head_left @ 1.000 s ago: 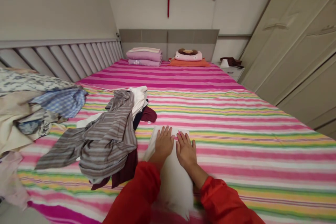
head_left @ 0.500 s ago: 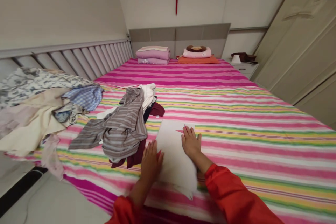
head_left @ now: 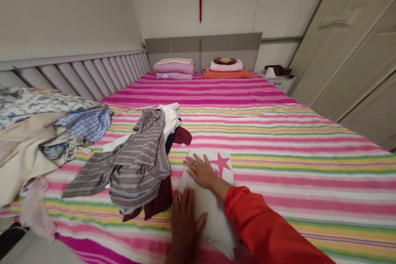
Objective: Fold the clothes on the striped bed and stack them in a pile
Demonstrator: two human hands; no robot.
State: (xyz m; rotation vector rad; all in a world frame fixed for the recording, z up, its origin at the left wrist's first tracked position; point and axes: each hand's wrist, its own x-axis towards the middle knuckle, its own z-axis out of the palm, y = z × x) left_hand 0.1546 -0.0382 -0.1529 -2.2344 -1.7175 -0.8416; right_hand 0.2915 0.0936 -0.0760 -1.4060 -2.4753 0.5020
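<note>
White cloth lies right in front of us, spread flat on the near part of the bed, just right of the striped garment, with a pink star bright at its far right corner. We have both palms down: the right hand reaches across to the far left part, fingers spread fairly wide and pinching nothing, while the left hand lies over the left edge, fingers nearly together, thumb out, gripping nothing we can see. By our reading it's light, soft stuff, limp rather than stiff, hardly slippery or fragile, though loose enough to ruck under a hard push; the two far corners look best to take hold of, thumb above, fingers below. And what a change from half a second ago! Then our right hand covered much of the star; now it has crossed leftward and the star shows nearly whole.
</note>
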